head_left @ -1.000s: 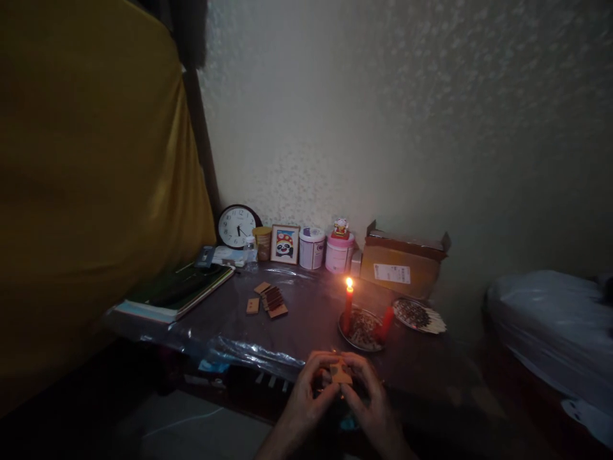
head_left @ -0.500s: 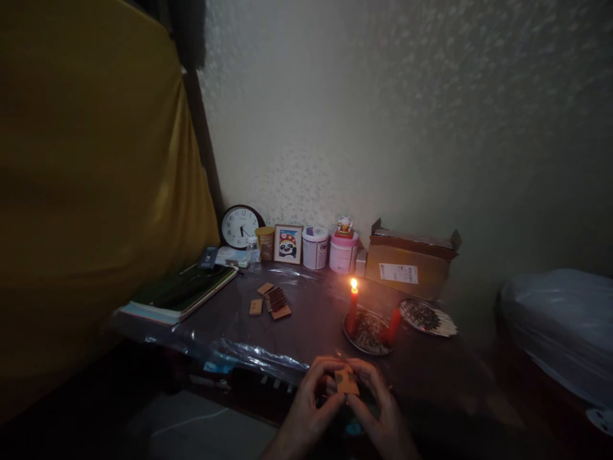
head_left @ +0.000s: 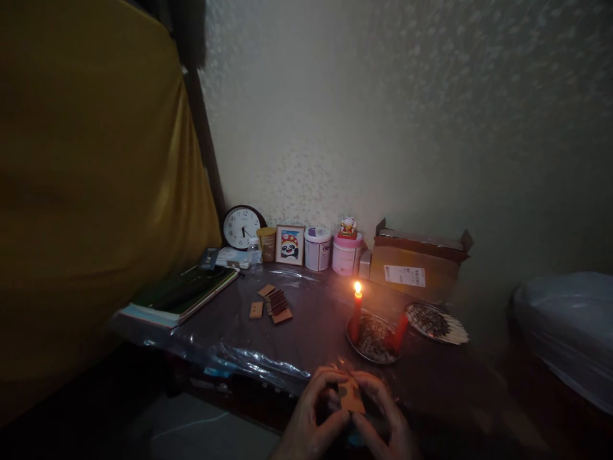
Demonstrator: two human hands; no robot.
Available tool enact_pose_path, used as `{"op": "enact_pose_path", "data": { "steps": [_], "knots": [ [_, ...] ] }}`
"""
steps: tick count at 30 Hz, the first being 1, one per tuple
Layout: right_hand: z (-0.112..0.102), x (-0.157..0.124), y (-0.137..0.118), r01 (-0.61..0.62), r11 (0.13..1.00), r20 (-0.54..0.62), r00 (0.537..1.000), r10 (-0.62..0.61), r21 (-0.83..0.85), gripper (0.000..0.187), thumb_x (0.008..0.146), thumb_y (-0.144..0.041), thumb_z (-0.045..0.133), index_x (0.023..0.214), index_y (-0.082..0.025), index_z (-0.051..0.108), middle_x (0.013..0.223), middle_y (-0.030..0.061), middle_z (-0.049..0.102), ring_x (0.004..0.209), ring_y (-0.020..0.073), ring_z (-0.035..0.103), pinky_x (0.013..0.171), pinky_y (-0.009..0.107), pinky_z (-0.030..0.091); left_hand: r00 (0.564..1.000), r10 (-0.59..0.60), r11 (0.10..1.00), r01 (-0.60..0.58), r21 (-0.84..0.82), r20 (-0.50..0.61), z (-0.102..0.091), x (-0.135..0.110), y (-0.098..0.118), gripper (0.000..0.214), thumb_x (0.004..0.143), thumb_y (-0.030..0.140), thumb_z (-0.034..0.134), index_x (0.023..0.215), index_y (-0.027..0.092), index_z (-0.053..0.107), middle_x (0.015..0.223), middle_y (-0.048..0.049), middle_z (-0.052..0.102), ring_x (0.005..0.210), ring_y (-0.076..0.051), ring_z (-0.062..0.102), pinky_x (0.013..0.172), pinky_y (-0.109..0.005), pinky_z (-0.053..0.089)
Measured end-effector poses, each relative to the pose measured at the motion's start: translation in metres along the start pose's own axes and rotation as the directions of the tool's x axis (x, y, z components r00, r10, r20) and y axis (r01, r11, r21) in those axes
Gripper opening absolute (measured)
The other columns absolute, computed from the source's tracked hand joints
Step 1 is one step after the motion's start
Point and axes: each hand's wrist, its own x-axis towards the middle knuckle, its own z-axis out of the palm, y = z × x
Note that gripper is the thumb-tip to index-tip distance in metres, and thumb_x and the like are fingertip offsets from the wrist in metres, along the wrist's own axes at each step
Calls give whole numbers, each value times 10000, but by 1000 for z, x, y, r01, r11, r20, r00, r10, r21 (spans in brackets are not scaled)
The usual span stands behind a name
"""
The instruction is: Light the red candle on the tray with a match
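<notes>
My left hand [head_left: 313, 409] and my right hand [head_left: 383, 406] meet at the bottom middle of the view, over the near edge of the table. Between their fingertips they hold a small tan matchbox [head_left: 352, 397] with darker patches on its face. Thumbs press its lower edge, and the other fingers curl round the top and sides. Just beyond the hands is a metal plate [head_left: 371, 359] with dark debris in it. A lit red candle [head_left: 357, 313] stands at its left side, and an unlit red candle [head_left: 400, 331] leans at its right.
Similar tan boxes [head_left: 256, 310] lie loose and piled at the table's left. A second plate [head_left: 421, 326] carries many dark-tipped sticks. Along the wall stand a clock [head_left: 242, 228], a framed panda picture [head_left: 290, 245], tubs [head_left: 317, 250] and a carton [head_left: 416, 265]. Books [head_left: 191, 294] lie far left.
Both hands sit slightly lower and further right in view, still around the matchbox. The table items have shifted a little too, as the camera moved.
</notes>
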Motion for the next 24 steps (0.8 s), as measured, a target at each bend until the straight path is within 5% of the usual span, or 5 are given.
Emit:
{"op": "enact_pose_path", "data": {
  "steps": [24],
  "knots": [
    [11,-5,16,-22,998,-88,996,28,65,313,781,-433,552,1027,-239,561,1037,92,637,958,241,625,803,320,527,999,-23,999,23,34,21,-3,1,-1,352,735,400,614,1026,207,569,1035,-72,556,962,-236,523,843,-346,399]
  ]
}}
